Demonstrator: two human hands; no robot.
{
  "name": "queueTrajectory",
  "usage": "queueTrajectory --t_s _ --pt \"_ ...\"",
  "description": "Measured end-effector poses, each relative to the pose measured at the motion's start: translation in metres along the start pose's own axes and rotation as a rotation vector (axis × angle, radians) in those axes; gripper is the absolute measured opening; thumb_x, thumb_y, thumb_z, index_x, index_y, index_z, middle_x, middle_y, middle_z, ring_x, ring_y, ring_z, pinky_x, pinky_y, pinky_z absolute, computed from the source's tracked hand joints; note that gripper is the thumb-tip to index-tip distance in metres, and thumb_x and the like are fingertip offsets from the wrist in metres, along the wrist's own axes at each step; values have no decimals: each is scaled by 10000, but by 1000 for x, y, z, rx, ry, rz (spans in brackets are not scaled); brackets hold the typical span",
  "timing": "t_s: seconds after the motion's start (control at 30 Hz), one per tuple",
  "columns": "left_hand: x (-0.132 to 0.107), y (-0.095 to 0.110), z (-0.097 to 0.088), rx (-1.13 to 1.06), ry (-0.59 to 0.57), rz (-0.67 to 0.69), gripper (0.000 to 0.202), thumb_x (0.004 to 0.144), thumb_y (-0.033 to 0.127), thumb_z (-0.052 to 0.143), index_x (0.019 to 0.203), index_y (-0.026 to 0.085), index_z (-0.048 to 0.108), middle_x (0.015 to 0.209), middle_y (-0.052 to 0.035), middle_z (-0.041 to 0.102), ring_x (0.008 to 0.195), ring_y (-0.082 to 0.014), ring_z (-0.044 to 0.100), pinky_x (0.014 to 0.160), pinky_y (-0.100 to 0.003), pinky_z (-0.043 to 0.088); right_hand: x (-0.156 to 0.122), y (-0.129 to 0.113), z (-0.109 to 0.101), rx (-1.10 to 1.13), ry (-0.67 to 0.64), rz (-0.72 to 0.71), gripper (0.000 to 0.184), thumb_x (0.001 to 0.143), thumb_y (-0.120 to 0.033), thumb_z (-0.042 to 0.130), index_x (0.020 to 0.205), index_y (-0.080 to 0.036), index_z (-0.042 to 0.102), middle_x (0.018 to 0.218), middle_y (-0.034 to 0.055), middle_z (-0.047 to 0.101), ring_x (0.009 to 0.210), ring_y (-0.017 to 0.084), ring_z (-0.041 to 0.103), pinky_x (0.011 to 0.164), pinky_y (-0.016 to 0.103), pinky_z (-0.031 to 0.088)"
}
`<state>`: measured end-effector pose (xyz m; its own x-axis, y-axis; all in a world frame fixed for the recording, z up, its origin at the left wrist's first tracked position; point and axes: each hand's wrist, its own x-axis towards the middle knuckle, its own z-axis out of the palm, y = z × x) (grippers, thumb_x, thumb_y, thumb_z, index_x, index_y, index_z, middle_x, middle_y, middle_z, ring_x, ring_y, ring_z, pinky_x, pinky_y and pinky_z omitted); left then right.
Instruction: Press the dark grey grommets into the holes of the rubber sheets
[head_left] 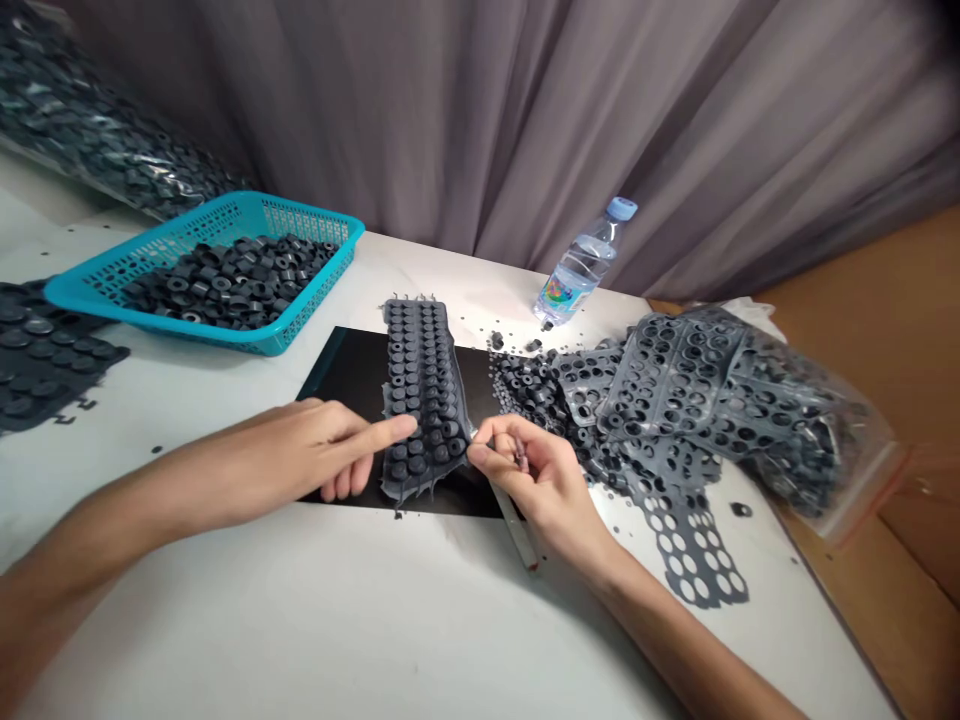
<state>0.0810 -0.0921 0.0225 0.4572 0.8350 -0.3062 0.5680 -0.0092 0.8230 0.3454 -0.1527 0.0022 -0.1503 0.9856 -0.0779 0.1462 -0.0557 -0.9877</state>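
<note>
Left hand (pixel 315 450): index finger stretched out flat, its tip pressing on the left edge of the rubber sheet (pixel 424 395) near the sheet's lower end; the other fingers curled loosely under, holding nothing. Right hand (pixel 532 475): fingers pinched together around a thin tool (pixel 517 520), thumb and index closed near its upper end, the tip meeting the sheet's lower right edge; the tool's long body runs down and to the right under the palm.

Rubber sheet: dark grey strip studded with rows of small round pieces, lying lengthwise at centre frame, ragged along its lower edge. It rests on a black mat (pixel 345 370), which lies flat on the white table (pixel 375 620).

Right of the sheet: a heap of loose round rubber pieces (pixel 529 390), touching a pile of emptied sheets full of round holes (pixel 675 390). One holed sheet (pixel 697 560) trails toward lower right. A clear plastic bag (pixel 817 440) at far right holds more of the same, partly over the table's edge.

Upper centre right: a plastic water bottle (pixel 581 265) with a pale cap, leaning, well apart from the hands. Upper left: a turquoise basket (pixel 300 230) filled with round pieces. Left edge: more studded sheets (pixel 45 355) flat on the table. Top left corner: a large bag of dark parts (pixel 97 130). Grey curtain (pixel 525 110) across the back
</note>
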Motion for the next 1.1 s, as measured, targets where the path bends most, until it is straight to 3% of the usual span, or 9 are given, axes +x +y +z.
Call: queueTrajectory --t_s 0.1,0.17,0.2,0.27,0.33,0.43,0.5,0.93,1.1 --pt "-5 15 12 -123 -513 -133 780 982 750 316 604 197 716 568 -71 691 536 -192 649 554 -265 475 1 -3 0 95 -2 -7 248 949 -448 684 906 -216 607 673 -63 278 603 127 242 568 283 228" --pt "-7 26 30 -307 -757 -165 814 973 786 235 810 171 743 633 -97 734 536 -202 669 534 -274 491 1 -3 0 181 -34 -3 255 947 -461 687 922 -226 591 667 -66 268 609 132 255 575 282 246" --pt "-7 29 41 -409 -811 -174 776 965 794 265 979 166 720 700 -104 762 565 -211 689 542 -281 508 1 -2 0 225 -49 1 262 943 -466 691 925 -230 581 665 -67 273 612 134 271 576 280 258" --pt "-8 32 64 -635 -729 -146 693 939 785 412 1196 177 622 905 -126 794 723 -228 740 630 -308 568 1 -2 0 298 -67 16 278 934 -475 700 925 -233 565 663 -68 275 609 134 282 570 274 273" --pt "-6 30 83 -822 -480 -94 618 916 740 543 1153 177 640 1121 -154 760 956 -254 746 835 -361 593 1 -1 -1 335 -68 23 287 929 -479 707 923 -233 560 658 -70 268 600 130 265 555 269 267" --pt "-1 24 98 -961 -108 -30 474 894 625 680 1065 183 694 1150 -124 740 1129 -271 691 1012 -397 545 1 1 -5 335 -64 3 272 940 -467 705 921 -231 572 653 -72 261 599 127 245 550 270 256" --pt "1 23 98 -957 21 25 398 885 539 737 1070 187 717 1095 -98 754 1135 -265 676 1039 -408 533 1 2 -6 323 -62 -5 255 952 -455 698 931 -229 583 657 -70 264 603 127 252 554 274 252" --pt "6 21 90 -887 214 114 203 838 364 825 857 194 716 900 -22 719 880 -186 626 883 -329 525 -1 6 -7 152 -33 -7 249 930 -437 737 938 -204 650 631 -82 261 553 101 257 514 271 216" --pt "4 23 88 -920 180 84 215 863 381 805 896 197 700 925 -18 692 911 -178 600 920 -316 488 -5 -1 -9 58 39 -90 225 929 -400 742 931 -194 651 635 -89 300 542 87 258 517 258 228"
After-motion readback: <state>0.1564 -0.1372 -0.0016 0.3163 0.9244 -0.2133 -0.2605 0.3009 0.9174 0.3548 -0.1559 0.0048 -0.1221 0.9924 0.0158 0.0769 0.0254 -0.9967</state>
